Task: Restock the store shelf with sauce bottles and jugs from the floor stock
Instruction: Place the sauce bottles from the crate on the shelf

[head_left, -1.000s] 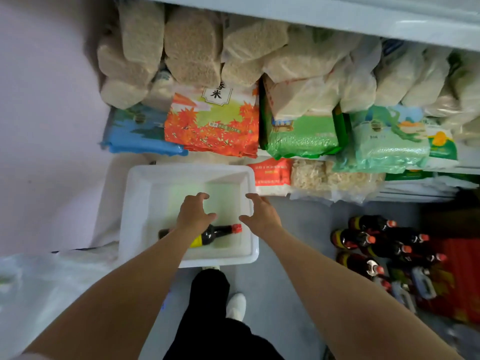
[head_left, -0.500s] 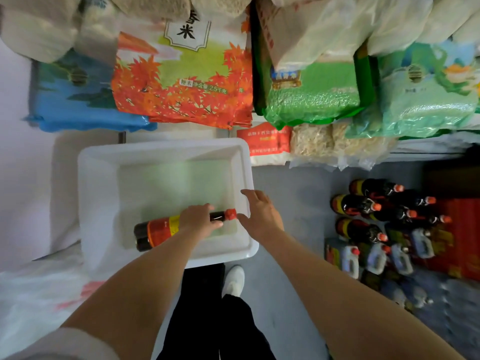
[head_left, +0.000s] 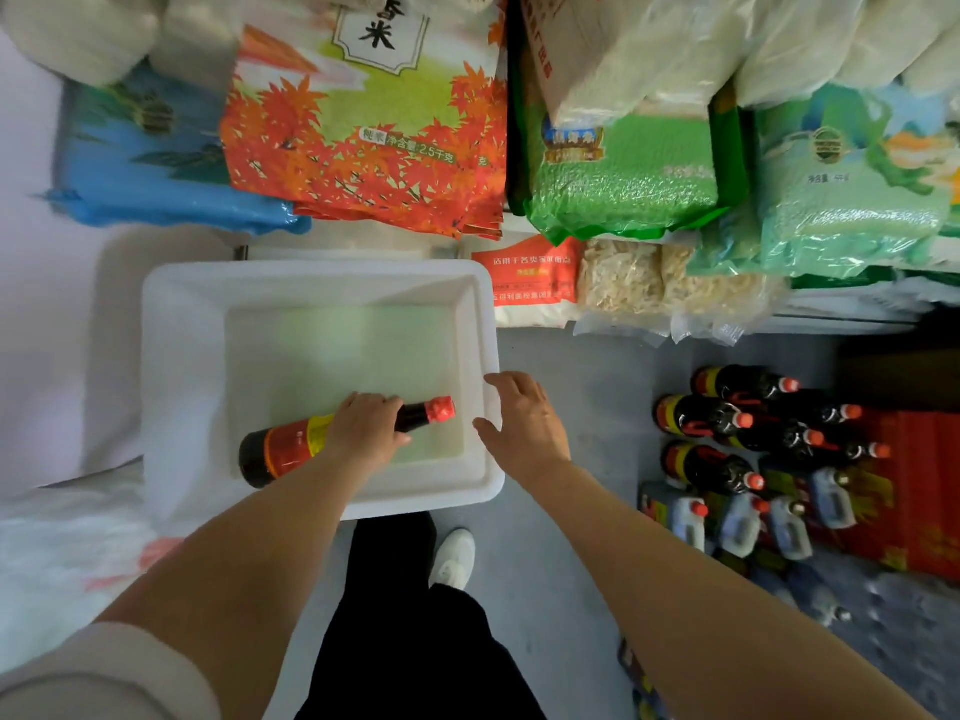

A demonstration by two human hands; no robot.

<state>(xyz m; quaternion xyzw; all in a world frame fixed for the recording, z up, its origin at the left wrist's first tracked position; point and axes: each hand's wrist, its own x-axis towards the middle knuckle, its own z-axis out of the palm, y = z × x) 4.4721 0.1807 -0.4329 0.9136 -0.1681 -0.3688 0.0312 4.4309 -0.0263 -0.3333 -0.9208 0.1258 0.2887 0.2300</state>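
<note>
A dark sauce bottle (head_left: 283, 449) with a red and yellow label and a red cap lies on its side in a white plastic tub (head_left: 182, 324) on the floor. My left hand (head_left: 363, 433) grips the bottle at its shoulder and neck. My right hand (head_left: 524, 423) hovers open over the tub's right rim, fingers spread, holding nothing. To the right, several dark sauce bottles (head_left: 727, 413) with red caps and several small pale jugs (head_left: 737, 522) stand on the floor.
Bags of rice (head_left: 363, 132) and noodle packs (head_left: 675, 288) fill the low shelves ahead. A red carton (head_left: 914, 491) sits at the far right. My dark trousers and white shoe (head_left: 454, 558) are below the tub on the grey floor.
The view dropped closer to the tub. The bottle lies further left in the tub, its label now showing, with my left hand still on it. My right hand stays by the right rim.
</note>
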